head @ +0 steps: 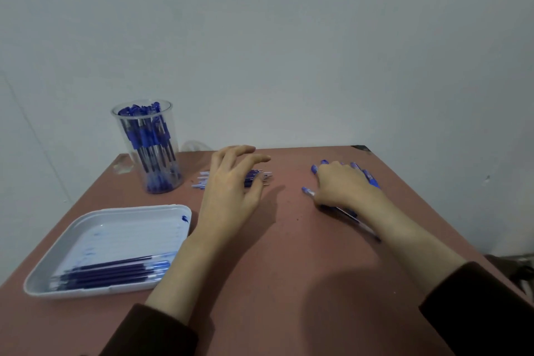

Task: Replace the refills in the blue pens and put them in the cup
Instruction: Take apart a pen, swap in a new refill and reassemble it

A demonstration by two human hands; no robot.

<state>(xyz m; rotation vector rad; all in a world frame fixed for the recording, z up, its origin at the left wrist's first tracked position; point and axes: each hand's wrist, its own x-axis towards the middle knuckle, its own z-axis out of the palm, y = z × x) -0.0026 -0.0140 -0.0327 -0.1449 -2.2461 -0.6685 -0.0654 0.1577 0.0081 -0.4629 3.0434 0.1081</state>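
**Head view: one hand over the refills, the other on a pen**

The person's right hand (344,188) is lying knuckles-up, its thumb and curled fingers pinching one blue pen (307,191). The pen's capped end is poking out to the left of the grip, and its barrel is running back under the wrist. Just beyond the knuckles a pen heap (368,176) is lying on the table (289,283), largely hidden by the hand.

Well to the left of that grip, the left hand (231,191) is hovering with its fingers spread and relaxed, holding nothing. It is covering the middle of a refill pile (255,178), whose ends are showing on both sides of the hand.

Left of the left hand, beyond its wrist, the clear cup (121,130) is standing upright, packed with capped pens (150,136). Nearer than the cup, beside the left forearm, a white tray (130,211) is holding several dark refills (115,272) along its near edge.
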